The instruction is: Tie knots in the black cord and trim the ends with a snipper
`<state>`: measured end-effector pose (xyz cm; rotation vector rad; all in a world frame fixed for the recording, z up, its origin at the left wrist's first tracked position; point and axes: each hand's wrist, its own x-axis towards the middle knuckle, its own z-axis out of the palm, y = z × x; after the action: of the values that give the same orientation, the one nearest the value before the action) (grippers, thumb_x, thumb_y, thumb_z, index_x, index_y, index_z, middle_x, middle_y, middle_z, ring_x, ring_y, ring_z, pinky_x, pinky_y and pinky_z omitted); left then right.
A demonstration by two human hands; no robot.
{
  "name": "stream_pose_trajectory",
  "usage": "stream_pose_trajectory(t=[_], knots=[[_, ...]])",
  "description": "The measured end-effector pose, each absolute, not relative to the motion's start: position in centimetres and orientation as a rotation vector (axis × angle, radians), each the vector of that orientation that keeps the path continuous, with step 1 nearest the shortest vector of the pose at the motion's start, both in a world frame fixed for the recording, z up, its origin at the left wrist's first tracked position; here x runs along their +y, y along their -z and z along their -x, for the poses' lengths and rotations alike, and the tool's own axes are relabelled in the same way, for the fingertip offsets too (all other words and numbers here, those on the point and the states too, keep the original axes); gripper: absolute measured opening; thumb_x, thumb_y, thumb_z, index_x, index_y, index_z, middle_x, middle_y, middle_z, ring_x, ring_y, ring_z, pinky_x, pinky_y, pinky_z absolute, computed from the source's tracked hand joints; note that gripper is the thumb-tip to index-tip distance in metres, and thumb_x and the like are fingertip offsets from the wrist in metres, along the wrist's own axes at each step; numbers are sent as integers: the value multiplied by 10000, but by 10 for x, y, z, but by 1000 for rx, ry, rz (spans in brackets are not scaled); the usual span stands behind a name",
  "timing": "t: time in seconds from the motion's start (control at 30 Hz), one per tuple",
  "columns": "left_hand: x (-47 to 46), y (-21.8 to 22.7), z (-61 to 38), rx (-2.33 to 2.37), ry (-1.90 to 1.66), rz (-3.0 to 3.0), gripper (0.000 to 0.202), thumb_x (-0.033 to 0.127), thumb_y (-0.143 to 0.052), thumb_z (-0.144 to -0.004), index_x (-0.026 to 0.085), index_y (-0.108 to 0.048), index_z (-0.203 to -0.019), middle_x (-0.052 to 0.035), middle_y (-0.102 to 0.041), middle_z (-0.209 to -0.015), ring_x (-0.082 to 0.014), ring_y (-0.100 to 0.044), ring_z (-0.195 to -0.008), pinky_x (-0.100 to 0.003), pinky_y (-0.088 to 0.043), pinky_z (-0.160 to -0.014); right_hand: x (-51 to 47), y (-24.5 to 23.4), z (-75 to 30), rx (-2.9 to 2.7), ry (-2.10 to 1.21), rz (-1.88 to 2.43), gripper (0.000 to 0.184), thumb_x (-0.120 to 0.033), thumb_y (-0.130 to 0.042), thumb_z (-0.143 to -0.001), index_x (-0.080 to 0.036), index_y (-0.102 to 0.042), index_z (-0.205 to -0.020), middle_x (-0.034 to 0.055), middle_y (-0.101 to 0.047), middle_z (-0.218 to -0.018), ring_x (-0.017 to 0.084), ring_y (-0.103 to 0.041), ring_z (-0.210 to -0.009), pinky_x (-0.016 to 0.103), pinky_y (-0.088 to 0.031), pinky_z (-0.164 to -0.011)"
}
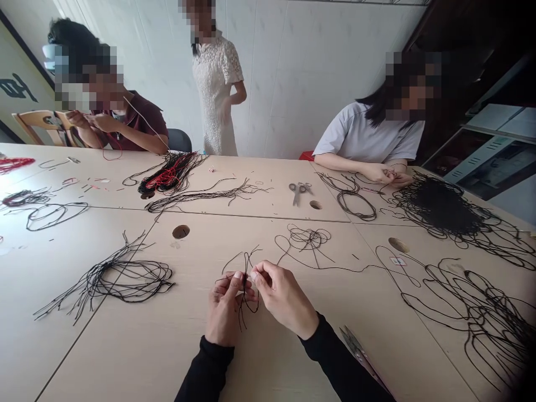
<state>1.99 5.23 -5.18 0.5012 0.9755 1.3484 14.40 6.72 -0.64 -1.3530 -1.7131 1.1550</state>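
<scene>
Near the front middle of the table, my left hand (226, 304) pinches a black cord (244, 298) between thumb and fingers. Loops of the cord rise above the fingertips, and loose ends hang below them. Close against it, my right hand (280, 293) has thumb and index finger pressed together on a strand of the same cord. The fingertips hide the spot where the strands cross. A thin loose coil of black cord (310, 239) lies just beyond my hands, its tail running right. Thread snips (355, 346) lie beside my right forearm, partly covered by the sleeve.
Black cord bundles lie at left (113, 279) and right (481, 301). Farther back are a black-and-red cord bundle (171, 173), scissors (297, 190) and a dark cord heap (444, 204). The table (138, 357) has round holes. Two people sit opposite, handling cords; another stands behind.
</scene>
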Motion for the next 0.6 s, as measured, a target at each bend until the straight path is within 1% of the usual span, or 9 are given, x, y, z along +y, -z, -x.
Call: stream_pose_trajectory(t=[0.13,0.23,0.33,0.5,0.6], knots=[[54,49,-18,973,-1332,-467,293,352,-769,-652,112,-653,-774,-25,-609,-665,-124,-577,-560,-259,-514,-530,68,10,-144,-1732,-1113,1353,208,-338,-447,-901,-204,-511,-754,-12,-576,-621,129,-541,-521,236,-457,-494],[55,49,-17,947,-1295,-446,314,356,-770,-649,104,-658,-800,-40,-624,-693,-131,-585,-573,-271,-528,-526,69,13,-145,-1706,-1170,1352,212,-350,-444,-907,-196,-523,-784,6,-612,-675,133,-561,-552,238,-463,-506],[54,51,-17,960,-1270,-516,287,342,-763,-677,110,-641,-796,-30,-613,-726,-120,-581,-586,-261,-533,-528,69,13,-146,-1693,-1227,1343,217,-350,-444,-913,-190,-534,-797,12,-626,-696,130,-566,-555,240,-465,-518],[53,55,-17,975,-1221,-647,253,347,-709,-756,121,-608,-811,-9,-588,-674,-104,-564,-565,-240,-520,-538,72,14,-147,-1664,-1209,1333,225,-384,-479,-907,-187,-565,-838,-5,-617,-656,136,-578,-596,247,-461,-578],[53,55,-18,959,-1178,-725,265,372,-681,-780,121,-603,-813,-12,-586,-647,-108,-563,-550,-250,-521,-543,73,16,-146,-1598,-1289,1250,221,-379,-494,-901,-189,-555,-806,-28,-572,-589,129,-548,-533,247,-457,-553]])
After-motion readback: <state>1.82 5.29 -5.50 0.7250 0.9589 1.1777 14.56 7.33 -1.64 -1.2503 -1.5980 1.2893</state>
